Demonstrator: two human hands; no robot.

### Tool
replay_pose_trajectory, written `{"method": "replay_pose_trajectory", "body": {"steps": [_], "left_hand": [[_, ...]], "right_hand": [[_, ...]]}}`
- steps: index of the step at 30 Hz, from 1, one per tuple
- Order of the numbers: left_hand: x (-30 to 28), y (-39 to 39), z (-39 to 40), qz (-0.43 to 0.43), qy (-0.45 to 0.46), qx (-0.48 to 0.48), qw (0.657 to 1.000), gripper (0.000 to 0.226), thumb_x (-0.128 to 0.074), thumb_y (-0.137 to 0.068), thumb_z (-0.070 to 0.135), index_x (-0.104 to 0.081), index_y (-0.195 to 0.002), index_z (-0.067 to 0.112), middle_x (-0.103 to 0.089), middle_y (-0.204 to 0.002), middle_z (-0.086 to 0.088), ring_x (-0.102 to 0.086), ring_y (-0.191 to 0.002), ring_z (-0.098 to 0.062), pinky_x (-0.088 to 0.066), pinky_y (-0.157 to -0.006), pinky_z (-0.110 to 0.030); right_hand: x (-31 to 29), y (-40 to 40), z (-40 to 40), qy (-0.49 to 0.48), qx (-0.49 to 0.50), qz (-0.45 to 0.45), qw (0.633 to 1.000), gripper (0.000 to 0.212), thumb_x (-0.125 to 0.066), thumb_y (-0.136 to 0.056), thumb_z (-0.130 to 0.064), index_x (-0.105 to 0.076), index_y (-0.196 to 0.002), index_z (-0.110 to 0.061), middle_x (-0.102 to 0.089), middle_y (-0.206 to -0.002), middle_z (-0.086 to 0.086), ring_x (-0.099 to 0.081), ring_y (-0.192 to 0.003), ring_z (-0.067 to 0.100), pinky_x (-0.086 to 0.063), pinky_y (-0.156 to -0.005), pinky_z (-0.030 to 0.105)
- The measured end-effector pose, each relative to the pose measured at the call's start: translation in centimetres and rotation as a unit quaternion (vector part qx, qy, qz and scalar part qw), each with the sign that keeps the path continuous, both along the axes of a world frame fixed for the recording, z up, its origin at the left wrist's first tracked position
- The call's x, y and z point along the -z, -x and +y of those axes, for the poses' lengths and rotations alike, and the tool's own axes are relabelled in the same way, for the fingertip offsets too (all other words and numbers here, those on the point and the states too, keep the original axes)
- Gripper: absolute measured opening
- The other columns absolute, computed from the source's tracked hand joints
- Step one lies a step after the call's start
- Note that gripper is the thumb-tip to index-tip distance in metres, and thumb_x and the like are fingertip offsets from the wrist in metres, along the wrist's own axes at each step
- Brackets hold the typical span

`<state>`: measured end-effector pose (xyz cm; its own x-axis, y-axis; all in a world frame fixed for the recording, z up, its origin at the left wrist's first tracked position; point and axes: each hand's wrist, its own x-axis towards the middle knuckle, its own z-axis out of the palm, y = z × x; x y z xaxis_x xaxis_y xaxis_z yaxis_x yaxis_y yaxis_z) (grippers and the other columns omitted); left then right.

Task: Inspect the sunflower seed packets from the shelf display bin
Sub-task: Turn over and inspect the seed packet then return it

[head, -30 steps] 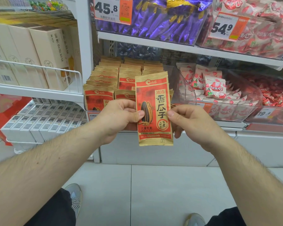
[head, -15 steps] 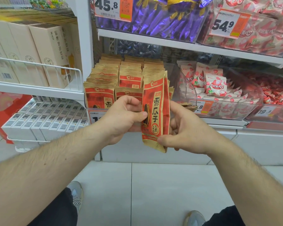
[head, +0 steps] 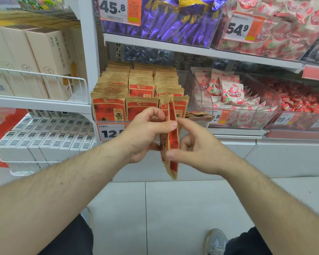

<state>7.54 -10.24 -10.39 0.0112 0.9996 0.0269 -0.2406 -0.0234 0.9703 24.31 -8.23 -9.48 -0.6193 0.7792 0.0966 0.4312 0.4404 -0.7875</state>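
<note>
I hold one sunflower seed packet (head: 170, 137) upright in front of the shelf, turned so that only its narrow edge and a sliver of its red face show. My left hand (head: 145, 137) grips it from the left, thumb pressed against the upper part of the packet and the other fingers (head: 151, 115) curled behind it. My right hand (head: 195, 150) takes it from the right, the thumb laid across the lower part of the packet and the forefinger reaching up to meet the left thumb near the packet's middle; the rest of that hand's fingers are bent loosely behind. The packet's brown crimped bottom hangs below both hands, over the tiled floor (head: 173, 208). Just behind my hands is the display bin (head: 98, 122) it belongs to, packed with upright rows of the same red and brown packets (head: 109, 109), with a price tag (head: 111, 132) reading 12 on its front edge, partly hidden by my left hand. To the right of it sits a clear bin of pink and white strawberry sweets (head: 232, 92), and on the shelf above lie purple wrapped sweets (head: 164, 21). White boxes (head: 44, 59) stand on the shelf to the left.
</note>
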Motion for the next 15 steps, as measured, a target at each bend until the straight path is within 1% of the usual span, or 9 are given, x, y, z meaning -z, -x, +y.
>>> {"method": "replay_pose_trajectory", "body": {"steps": [1, 2, 3, 5, 7, 9, 11, 13, 15], "left_hand": [[0.0, 0.1, -0.1, 0.005, -0.002, 0.013, 1.000, 0.028, -0.072, -0.074, 0.013, -0.049, -0.089, 0.015, -0.064, -0.077, 0.002, -0.060, -0.075, -0.020, -0.051, -0.064, -0.040], [0.0, 0.2, -0.2, 0.013, -0.005, 0.027, 1.000, 0.026, -0.071, -0.078, 0.010, -0.050, -0.093, 0.014, -0.065, -0.077, 0.003, -0.061, -0.075, -0.020, -0.050, -0.064, -0.039], [0.0, 0.2, -0.3, 0.024, -0.008, 0.042, 0.999, 0.024, -0.069, -0.081, 0.007, -0.050, -0.094, 0.013, -0.066, -0.077, 0.003, -0.061, -0.075, -0.019, -0.049, -0.066, -0.039], [0.0, 0.2, -0.6, 0.043, -0.008, 0.067, 0.997, 0.024, -0.070, -0.078, 0.009, -0.051, -0.092, 0.014, -0.066, -0.078, 0.001, -0.063, -0.074, -0.019, -0.048, -0.070, -0.040], [0.1, 0.2, -0.8, 0.054, -0.004, 0.081, 0.995, 0.026, -0.072, -0.071, 0.016, -0.052, -0.088, 0.016, -0.067, -0.084, -0.006, -0.064, -0.081, -0.023, -0.047, -0.075, -0.044], [0.2, 0.2, -0.8, 0.061, 0.004, 0.084, 0.995, 0.019, -0.071, -0.076, 0.015, -0.053, -0.080, 0.016, -0.066, -0.089, -0.012, -0.062, -0.090, -0.030, -0.047, -0.080, -0.050], [0.4, 0.3, -0.6, 0.059, 0.017, 0.080, 0.995, 0.017, -0.066, -0.084, 0.010, -0.053, -0.075, 0.017, -0.066, -0.088, -0.012, -0.063, -0.092, -0.031, -0.047, -0.083, -0.054], [0.4, 0.3, -0.4, 0.047, 0.026, 0.078, 0.995, 0.020, -0.063, -0.088, 0.008, -0.052, -0.073, 0.016, -0.065, -0.083, -0.007, -0.062, -0.086, -0.026, -0.047, -0.080, -0.051], [0.4, 0.2, -0.4, 0.032, 0.032, 0.084, 0.995, 0.020, -0.062, -0.088, 0.009, -0.051, -0.073, 0.016, -0.065, -0.078, -0.005, -0.062, -0.081, -0.023, -0.048, -0.078, -0.048]], "right_hand": [[0.0, 0.0, 0.2, 0.001, 0.020, 0.032, 0.999, 0.061, -0.075, -0.068, -0.048, -0.051, -0.124, -0.042, -0.054, -0.055, -0.002, -0.053, -0.053, 0.012, -0.044, -0.050, 0.028], [0.1, 0.0, 0.4, 0.004, 0.039, 0.067, 0.997, 0.052, -0.073, -0.070, -0.052, -0.056, -0.117, -0.037, -0.053, -0.055, -0.002, -0.053, -0.053, 0.012, -0.044, -0.049, 0.028], [0.0, 0.0, 0.5, 0.010, 0.055, 0.099, 0.994, 0.041, -0.070, -0.076, -0.052, -0.060, -0.110, -0.030, -0.054, -0.055, -0.002, -0.054, -0.051, 0.011, -0.045, -0.048, 0.028], [-0.1, 0.1, 0.6, 0.016, 0.070, 0.136, 0.988, 0.028, -0.062, -0.090, -0.045, -0.063, -0.101, -0.019, -0.058, -0.056, -0.001, -0.056, -0.048, 0.010, -0.046, -0.048, 0.027], [0.1, 0.2, 0.7, 0.017, 0.073, 0.145, 0.987, 0.016, -0.057, -0.098, -0.030, -0.064, -0.097, -0.015, -0.060, -0.059, 0.000, -0.057, -0.048, 0.011, -0.048, -0.048, 0.027], [0.3, 0.3, 0.8, 0.018, 0.074, 0.143, 0.987, 0.015, -0.054, -0.100, -0.024, -0.066, -0.097, -0.015, -0.063, -0.062, 0.003, -0.060, -0.052, 0.014, -0.052, -0.050, 0.030], [0.4, 0.3, 0.9, 0.022, 0.076, 0.143, 0.987, 0.020, -0.051, -0.102, -0.021, -0.068, -0.099, -0.012, -0.066, -0.069, 0.009, -0.063, -0.058, 0.018, -0.055, -0.052, 0.036], [0.4, 0.3, 1.1, 0.034, 0.076, 0.147, 0.986, 0.023, -0.047, -0.104, -0.016, -0.068, -0.098, -0.007, -0.067, -0.072, 0.014, -0.064, -0.059, 0.020, -0.056, -0.054, 0.038], [0.3, 0.3, 1.3, 0.048, 0.077, 0.150, 0.985, 0.024, -0.047, -0.103, -0.014, -0.067, -0.094, -0.006, -0.066, -0.071, 0.015, -0.063, -0.057, 0.020, -0.056, -0.053, 0.035]]}}
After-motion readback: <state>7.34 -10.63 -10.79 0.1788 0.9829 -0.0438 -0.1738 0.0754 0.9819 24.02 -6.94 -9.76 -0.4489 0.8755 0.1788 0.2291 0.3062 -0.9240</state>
